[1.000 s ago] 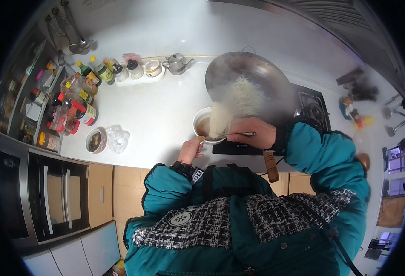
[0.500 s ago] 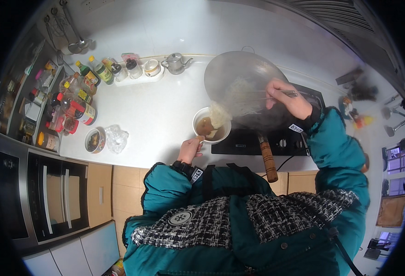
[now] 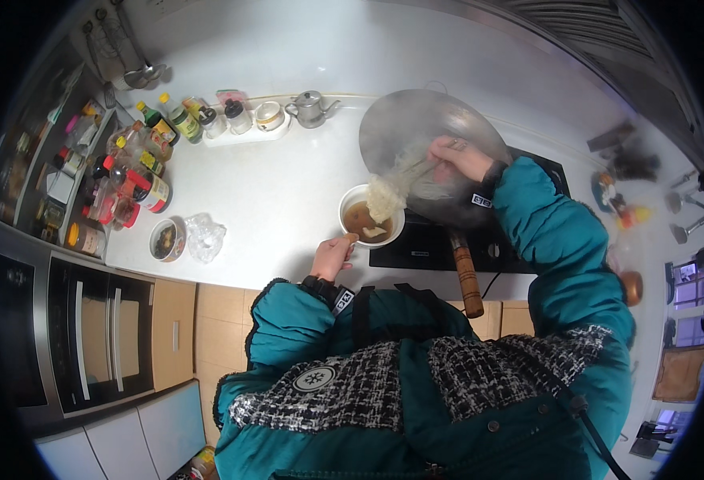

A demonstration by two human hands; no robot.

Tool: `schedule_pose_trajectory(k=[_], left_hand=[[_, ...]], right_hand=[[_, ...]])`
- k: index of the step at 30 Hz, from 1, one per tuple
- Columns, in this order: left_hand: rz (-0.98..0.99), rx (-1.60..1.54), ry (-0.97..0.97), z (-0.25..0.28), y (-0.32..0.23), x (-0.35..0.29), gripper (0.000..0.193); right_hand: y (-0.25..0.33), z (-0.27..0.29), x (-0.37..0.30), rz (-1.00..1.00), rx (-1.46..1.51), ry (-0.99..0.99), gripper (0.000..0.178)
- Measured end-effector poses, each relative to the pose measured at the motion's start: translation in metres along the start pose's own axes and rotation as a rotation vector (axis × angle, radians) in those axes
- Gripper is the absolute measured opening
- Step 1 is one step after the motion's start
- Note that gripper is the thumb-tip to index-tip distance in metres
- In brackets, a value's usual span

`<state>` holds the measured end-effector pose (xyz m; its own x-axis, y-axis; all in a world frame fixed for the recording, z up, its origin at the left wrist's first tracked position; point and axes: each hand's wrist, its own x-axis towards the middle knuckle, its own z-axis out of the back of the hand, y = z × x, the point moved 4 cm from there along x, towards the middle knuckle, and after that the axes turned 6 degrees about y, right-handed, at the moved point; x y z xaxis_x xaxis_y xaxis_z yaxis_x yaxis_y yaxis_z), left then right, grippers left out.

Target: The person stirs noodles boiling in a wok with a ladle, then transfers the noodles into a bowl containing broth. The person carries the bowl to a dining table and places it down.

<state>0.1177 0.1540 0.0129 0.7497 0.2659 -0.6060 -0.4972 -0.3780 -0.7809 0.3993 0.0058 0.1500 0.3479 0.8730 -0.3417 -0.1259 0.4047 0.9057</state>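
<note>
My left hand is closed on the near-left edge of a white bowl, which holds brown broth and pale pieces. Over the bowl's far right side hang pale noodles, trailing back into the steaming wok. My right hand, above the wok, is closed on chopsticks that reach toward the noodles. Steam blurs the chopsticks' tips and the wok's contents.
The wok's wooden handle juts toward me over the black cooktop. A metal teapot and seasoning jars line the wall. Bottles, a small bowl and a plastic bag are at left.
My right hand has moved left and slightly up over the wok, bringing the chopsticks closer to the bowl. My left hand stays on the bowl, with noodles still hanging over its rim.
</note>
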Motion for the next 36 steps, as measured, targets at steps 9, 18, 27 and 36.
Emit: schedule_pose_trajectory(k=[9,18,27,36], left_hand=[[0.008,0.009,-0.007,0.001,-0.003,-0.001,0.031],[0.011,0.009,-0.002,0.0,-0.002,0.0,0.03],[0.026,0.063,0.001,0.0,0.001,0.004,0.037],[0.017,0.041,0.001,-0.001,-0.001,0.007,0.036]], right_hand=[[-0.012,0.013,0.009,-0.036,0.122,-0.188,0.046],[-0.006,0.01,-0.016,-0.058,0.453,-0.384,0.047],[0.005,-0.006,-0.042,0.036,0.587,-0.405,0.046],[0.038,-0.059,-0.047,0.118,0.423,-0.15,0.038]])
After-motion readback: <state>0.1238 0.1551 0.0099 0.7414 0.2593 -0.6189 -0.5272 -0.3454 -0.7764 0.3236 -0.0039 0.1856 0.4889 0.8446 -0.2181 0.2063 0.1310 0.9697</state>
